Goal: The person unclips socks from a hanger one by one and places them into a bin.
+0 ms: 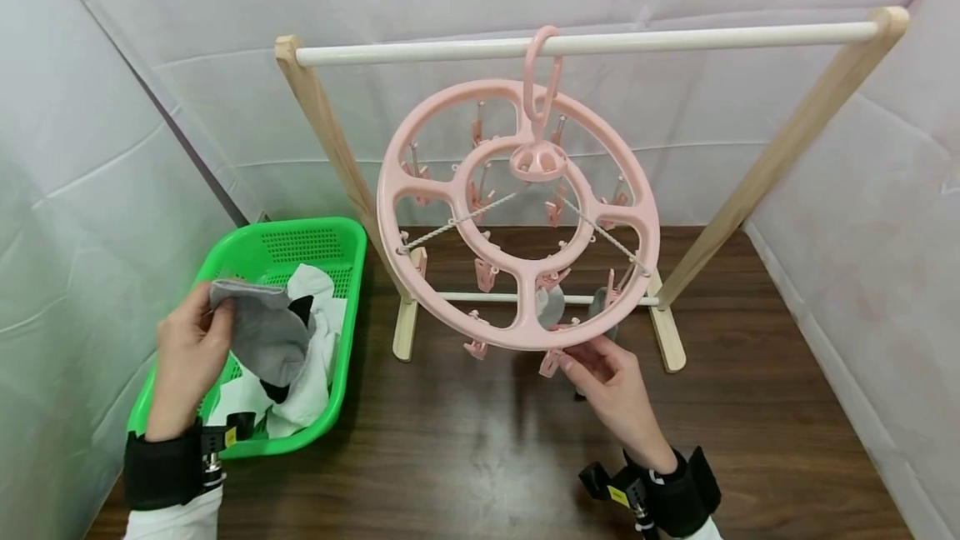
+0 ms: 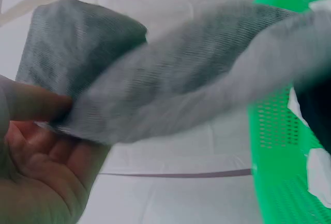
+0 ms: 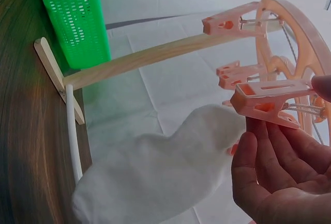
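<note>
My left hand point(image 1: 186, 352) pinches the edge of a grey sock point(image 1: 272, 340) between thumb and fingers, above the left side of the green basket point(image 1: 347, 357). In the left wrist view the sock point(image 2: 170, 79) stretches right from the fingers, slightly blurred. With thumb and fingers my right hand point(image 1: 613, 390) pinches a pink clothespin point(image 1: 551, 362) at the front rim of the round pink hanger point(image 1: 517, 338). The clothespin point(image 3: 266, 97) looks closed at its tip, with nothing in it. Behind it a white sock point(image 3: 160, 172) hangs.
The hanger hooks over the white bar point(image 1: 705, 38) of a wooden stand point(image 1: 787, 152). Several other clothespins point(image 1: 485, 273) dangle from it. White and black cloth pieces point(image 1: 311, 373) lie in the basket. Pale sheets point(image 1: 885, 273) enclose the dark wooden table point(image 1: 480, 457).
</note>
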